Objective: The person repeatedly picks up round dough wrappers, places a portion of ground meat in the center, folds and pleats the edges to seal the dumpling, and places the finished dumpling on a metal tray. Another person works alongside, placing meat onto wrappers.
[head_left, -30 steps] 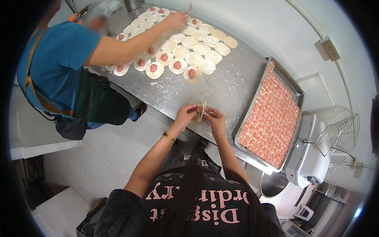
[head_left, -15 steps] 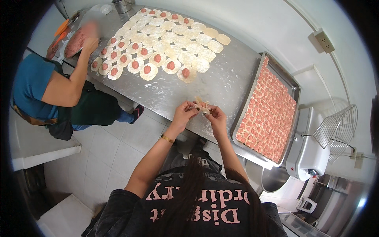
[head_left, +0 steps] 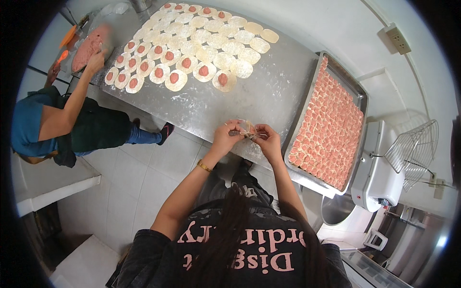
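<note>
In the head view, the left hand [head_left: 225,137] and the right hand [head_left: 269,139] pinch a small filled wrapper [head_left: 247,127] between their fingertips, just above the near edge of the metal table [head_left: 259,98]. A gold bracelet [head_left: 204,165] circles the left wrist. To the right sits a large tray [head_left: 359,91], packed with small dumplings [head_left: 326,129] – pink meat in pale dough – and beside it a white mixer [head_left: 377,168]. Farther up the table lie rows of round wrappers [head_left: 223,60], some topped with meat. At left, a co-worker's hand [head_left: 96,61] reaches to a mound of pink meat [head_left: 86,52].
</note>
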Demonstrator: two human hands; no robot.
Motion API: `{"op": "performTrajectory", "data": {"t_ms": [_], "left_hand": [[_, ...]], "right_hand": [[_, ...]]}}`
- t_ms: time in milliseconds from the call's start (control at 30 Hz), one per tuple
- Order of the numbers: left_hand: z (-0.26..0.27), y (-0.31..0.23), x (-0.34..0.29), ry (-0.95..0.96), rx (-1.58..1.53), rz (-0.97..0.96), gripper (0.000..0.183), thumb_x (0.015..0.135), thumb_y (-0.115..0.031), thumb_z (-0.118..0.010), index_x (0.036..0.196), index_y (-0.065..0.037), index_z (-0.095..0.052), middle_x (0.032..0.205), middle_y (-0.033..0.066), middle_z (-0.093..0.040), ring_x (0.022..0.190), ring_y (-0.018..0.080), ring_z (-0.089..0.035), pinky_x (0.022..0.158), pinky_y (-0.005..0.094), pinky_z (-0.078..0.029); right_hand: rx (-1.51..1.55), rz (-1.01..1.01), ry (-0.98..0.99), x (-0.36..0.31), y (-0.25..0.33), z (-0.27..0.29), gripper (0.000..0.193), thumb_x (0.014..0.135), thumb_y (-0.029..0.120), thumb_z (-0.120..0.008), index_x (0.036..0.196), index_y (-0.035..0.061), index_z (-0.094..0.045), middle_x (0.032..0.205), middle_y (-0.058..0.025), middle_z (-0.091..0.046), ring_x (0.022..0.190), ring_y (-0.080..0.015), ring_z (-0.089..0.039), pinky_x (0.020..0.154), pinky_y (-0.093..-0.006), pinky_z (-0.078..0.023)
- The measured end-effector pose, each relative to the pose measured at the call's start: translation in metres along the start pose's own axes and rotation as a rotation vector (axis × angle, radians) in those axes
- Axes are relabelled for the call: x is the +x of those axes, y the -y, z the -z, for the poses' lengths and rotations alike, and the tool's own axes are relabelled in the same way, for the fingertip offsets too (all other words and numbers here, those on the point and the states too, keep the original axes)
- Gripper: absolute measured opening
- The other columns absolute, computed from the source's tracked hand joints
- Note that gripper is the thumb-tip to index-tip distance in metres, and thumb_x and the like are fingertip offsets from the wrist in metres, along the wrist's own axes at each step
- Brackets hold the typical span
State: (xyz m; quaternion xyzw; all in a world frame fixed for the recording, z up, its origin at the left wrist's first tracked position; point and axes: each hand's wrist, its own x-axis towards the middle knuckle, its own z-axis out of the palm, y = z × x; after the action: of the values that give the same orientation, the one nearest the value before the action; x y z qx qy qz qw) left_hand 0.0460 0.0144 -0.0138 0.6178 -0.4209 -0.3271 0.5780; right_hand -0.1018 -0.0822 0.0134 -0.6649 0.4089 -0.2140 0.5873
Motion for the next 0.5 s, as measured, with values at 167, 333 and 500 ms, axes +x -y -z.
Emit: {"op": "performTrajectory", "data": {"t_ms": [167, 333, 500], "left_hand": [[-0.003, -0.003, -0.002, 0.108, 0.067, 0.168, 0.024, 0.073, 0.004, -0.069, 0.094, 0.0, -0.057, 0.09, 0.0055, -0.064, 0.084, 0.0152, -0.064, 0.074, 0.0277, -0.052], [-0.007, -0.017, 0.001, 0.149, 0.205, 0.216, 0.026, 0.072, 0.002, -0.072, 0.093, 0.001, -0.057, 0.085, 0.0104, -0.066, 0.079, 0.0174, -0.067, 0.07, 0.029, -0.052], [-0.001, -0.015, 0.004, 0.253, 0.258, 0.146, 0.024, 0.073, -0.001, -0.071, 0.095, 0.001, -0.06, 0.085, 0.0136, -0.067, 0.077, 0.0203, -0.068, 0.068, 0.0292, -0.052]], "right_hand": [[-0.296, 0.126, 0.037, 0.005, -0.011, 0.005, 0.029, 0.07, -0.008, -0.066, 0.097, -0.0003, -0.062, 0.089, -0.0086, -0.066, 0.082, -0.0159, -0.065, 0.074, -0.0284, -0.053], [-0.407, 0.261, 0.097, 0.013, -0.011, 0.002, 0.032, 0.065, -0.01, -0.06, 0.095, 0.0018, -0.062, 0.087, -0.0138, -0.064, 0.079, -0.0305, -0.064, 0.072, -0.0347, -0.051], [-0.349, 0.293, 0.101, 0.007, -0.011, 0.007, 0.034, 0.063, -0.012, -0.058, 0.094, -0.0002, -0.061, 0.087, -0.0152, -0.062, 0.084, -0.0322, -0.064, 0.073, -0.0356, -0.051]]}}
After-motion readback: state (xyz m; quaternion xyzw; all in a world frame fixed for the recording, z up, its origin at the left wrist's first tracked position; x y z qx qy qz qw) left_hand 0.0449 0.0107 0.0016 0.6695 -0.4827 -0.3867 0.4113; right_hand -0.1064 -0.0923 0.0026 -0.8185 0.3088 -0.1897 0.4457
